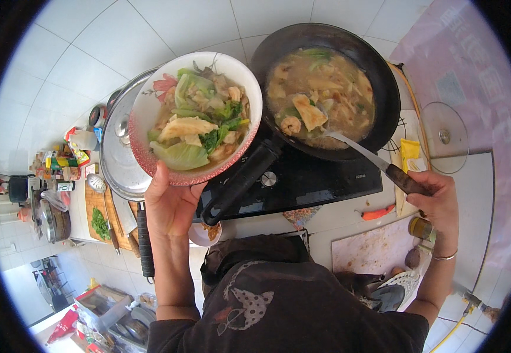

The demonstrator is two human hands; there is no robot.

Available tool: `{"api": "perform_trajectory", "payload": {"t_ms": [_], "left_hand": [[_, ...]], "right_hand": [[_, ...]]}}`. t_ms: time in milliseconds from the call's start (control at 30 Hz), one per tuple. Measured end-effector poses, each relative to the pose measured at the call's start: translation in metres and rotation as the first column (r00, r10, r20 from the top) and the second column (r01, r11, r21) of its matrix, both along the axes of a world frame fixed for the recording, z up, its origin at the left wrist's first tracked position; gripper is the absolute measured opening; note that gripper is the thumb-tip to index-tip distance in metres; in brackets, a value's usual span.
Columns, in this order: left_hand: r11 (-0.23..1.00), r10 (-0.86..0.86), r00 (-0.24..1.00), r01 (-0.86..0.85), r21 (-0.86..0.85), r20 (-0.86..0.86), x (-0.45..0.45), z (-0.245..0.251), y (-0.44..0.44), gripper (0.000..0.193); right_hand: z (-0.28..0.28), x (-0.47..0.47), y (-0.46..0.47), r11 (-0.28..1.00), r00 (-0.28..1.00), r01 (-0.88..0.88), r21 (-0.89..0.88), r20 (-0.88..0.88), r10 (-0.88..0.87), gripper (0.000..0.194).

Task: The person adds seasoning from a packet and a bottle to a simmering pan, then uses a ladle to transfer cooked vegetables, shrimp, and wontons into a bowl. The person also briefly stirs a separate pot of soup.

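Observation:
My left hand grips the lower rim of a white bowl with a speckled red outside. Leafy greens, pale flat pieces and broth fill much of it. In my right hand is the dark handle of a metal ladle. The ladle's head dips into a black wok and carries a browned flat piece. Beside that piece lies a shrimp. Cloudy soup with more pieces stands in the wok, which sits on a black stove.
Left of the stove, a metal lid lies near a wooden cutting board with a cleaver, a slotted spoon and chopped greens. A glass lid leans at right. A red pepper lies on the counter.

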State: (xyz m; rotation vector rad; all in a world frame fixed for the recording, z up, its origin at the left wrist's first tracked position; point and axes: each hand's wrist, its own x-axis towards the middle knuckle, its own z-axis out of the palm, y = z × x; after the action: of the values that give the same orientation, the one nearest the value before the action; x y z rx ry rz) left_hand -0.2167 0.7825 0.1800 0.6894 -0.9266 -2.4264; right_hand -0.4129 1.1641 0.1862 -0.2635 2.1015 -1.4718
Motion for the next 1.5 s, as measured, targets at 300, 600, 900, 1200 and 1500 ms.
{"api": "perform_trajectory", "payload": {"t_ms": [300,600,900,1200,1500], "left_hand": [[0.993,-0.117,0.991,0.119,-0.028,0.062,-0.006,-0.011,-0.003,0.067],[0.98,-0.196,0.981,0.196,-0.017,0.011,-0.024,-0.013,0.009,0.06],[0.965,-0.258,0.964,0.26,-0.021,0.06,-0.027,-0.014,0.01,0.067],[0.965,-0.26,0.964,0.261,-0.025,0.06,-0.023,-0.014,0.01,0.068],[0.974,-0.228,0.974,0.228,-0.008,0.007,-0.018,-0.014,0.01,0.071]], "right_hand": [[0.05,-0.006,0.027,0.993,0.995,0.097,0.061,-0.03,-0.095,0.041],[0.127,-0.016,0.009,0.988,0.889,-0.047,0.145,-0.444,0.107,0.053],[0.182,0.018,-0.076,0.754,0.213,-0.218,0.619,-0.724,0.656,0.035],[0.177,0.03,-0.079,0.897,-0.467,-0.066,0.436,-0.809,0.358,0.023],[0.167,0.011,-0.037,0.885,-0.019,0.028,0.465,-0.885,0.466,0.03]]}}
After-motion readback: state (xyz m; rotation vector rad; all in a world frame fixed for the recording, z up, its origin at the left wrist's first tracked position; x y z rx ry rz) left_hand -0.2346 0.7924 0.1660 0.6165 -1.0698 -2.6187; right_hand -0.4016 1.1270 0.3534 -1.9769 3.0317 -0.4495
